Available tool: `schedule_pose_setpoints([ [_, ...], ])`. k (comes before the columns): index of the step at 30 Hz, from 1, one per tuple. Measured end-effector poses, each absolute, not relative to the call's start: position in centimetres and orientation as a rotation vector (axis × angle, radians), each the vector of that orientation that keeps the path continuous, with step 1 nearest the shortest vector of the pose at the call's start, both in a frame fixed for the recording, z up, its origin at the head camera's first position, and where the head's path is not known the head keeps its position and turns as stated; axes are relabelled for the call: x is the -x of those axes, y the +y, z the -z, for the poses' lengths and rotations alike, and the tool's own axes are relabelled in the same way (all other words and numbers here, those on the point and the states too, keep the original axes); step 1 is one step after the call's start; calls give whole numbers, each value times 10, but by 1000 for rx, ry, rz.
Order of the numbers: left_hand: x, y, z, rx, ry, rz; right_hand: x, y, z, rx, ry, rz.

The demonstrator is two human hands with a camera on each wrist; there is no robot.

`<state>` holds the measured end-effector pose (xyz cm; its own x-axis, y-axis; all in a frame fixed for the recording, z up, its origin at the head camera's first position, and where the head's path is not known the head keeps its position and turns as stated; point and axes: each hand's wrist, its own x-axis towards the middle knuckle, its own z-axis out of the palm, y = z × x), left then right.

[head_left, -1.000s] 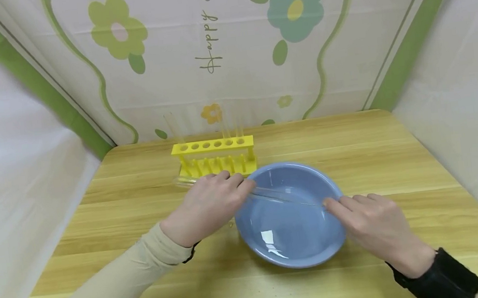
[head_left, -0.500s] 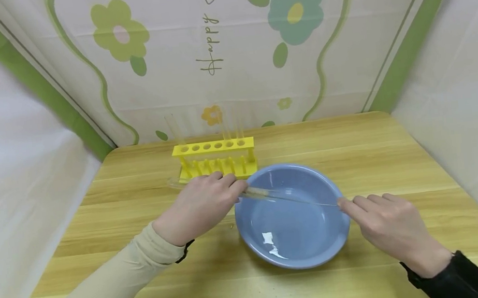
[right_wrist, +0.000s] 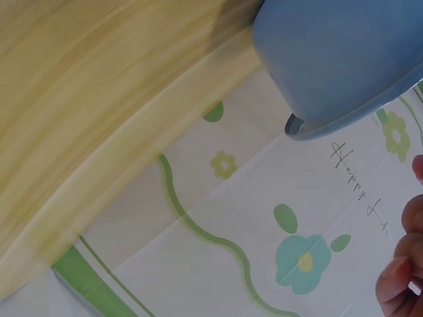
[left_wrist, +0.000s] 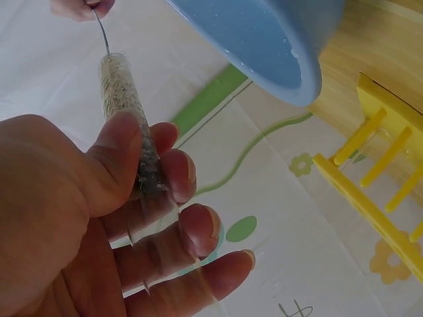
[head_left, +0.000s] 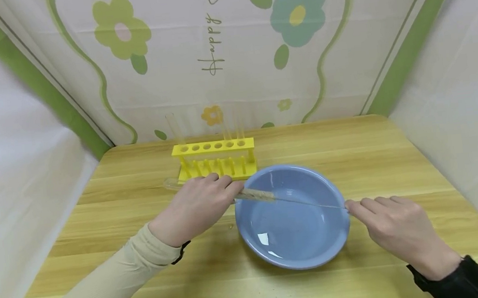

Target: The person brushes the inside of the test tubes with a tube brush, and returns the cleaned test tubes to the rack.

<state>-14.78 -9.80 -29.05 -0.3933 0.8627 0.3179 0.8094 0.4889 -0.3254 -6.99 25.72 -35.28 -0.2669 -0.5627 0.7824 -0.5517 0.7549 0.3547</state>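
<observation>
My left hand (head_left: 196,202) grips a clear glass test tube (head_left: 172,184), whose rounded end sticks out to the left. Pale bristles of a test tube brush (head_left: 259,194) lie in the tube's mouth, over the far-left rim of the blue basin (head_left: 299,264). In the left wrist view the thumb and fingers wrap the tube around the brush (left_wrist: 122,86). My right hand (head_left: 398,229), to the right of the basin, pinches the end of the brush's thin wire handle. Only that hand's fingertips (right_wrist: 396,271) enter the right wrist view.
Behind the basin stands a yellow test tube rack (head_left: 213,150) with clear tubes (head_left: 174,129) upright in it. The basin holds clear liquid. A flowered white cloth (head_left: 250,84) hangs behind the wooden table (head_left: 352,147).
My right hand has moved right, drawing the wire out, and the bristles now show near the tube's mouth. My left hand has shifted slightly left with the tube.
</observation>
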Motion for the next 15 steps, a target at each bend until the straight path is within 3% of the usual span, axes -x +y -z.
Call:
schedule_pose_setpoints([
  [15,147,-98,298,1380,-2204,-180,66,263,351,-868,-1986,-2],
])
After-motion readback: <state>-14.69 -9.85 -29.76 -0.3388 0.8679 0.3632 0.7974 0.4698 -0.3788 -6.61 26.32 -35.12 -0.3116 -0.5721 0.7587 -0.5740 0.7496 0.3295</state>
